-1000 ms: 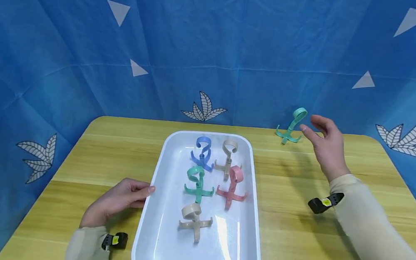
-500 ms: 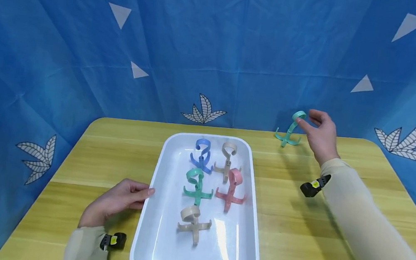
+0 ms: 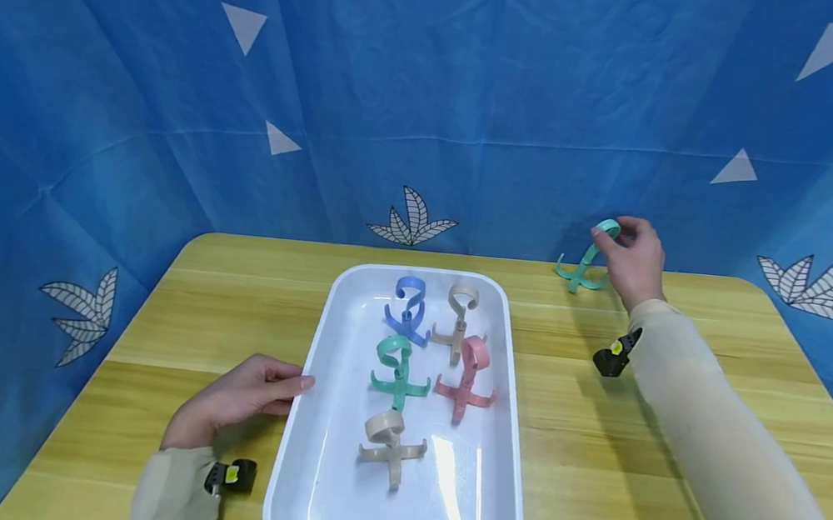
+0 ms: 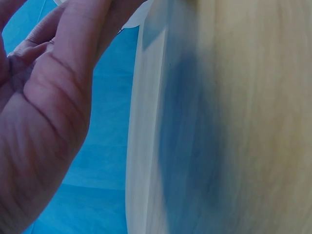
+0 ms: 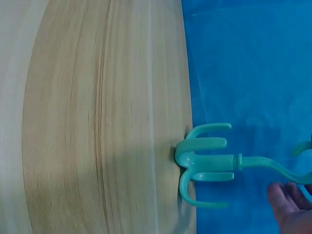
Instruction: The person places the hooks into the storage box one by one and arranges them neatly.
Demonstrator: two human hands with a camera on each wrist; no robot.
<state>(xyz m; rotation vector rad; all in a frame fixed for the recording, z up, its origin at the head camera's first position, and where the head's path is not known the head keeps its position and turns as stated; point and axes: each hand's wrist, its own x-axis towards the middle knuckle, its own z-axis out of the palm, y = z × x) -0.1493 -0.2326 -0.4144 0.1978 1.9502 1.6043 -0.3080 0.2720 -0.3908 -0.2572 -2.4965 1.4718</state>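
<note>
At the table's back edge stands a green multi-prong hanging hook [image 3: 588,260], its prongs on the wood. My right hand [image 3: 636,260] pinches its curled top between thumb and fingers. The right wrist view shows the green hook's [image 5: 209,162] prongs and swivel stem; its top runs out of frame beside my fingertips [image 5: 278,197]. My left hand [image 3: 241,398] grips the left rim of a white tray [image 3: 333,503], thumb over the edge. On it sit a blue hook [image 3: 407,313], a pink hook [image 3: 467,382], another green hook [image 3: 401,380] and two beige hooks [image 3: 392,450].
The wooden table [image 3: 231,309] extends on both sides of the tray. A blue patterned cloth [image 3: 435,69] hangs behind it and at the sides. The left wrist view shows my left palm [image 4: 53,107] beside the table edge, without the tray rim under my fingers.
My right hand has moved left to the green hook and closed thumb and fingers on its curled top. The left hand and tray have stayed in place.
</note>
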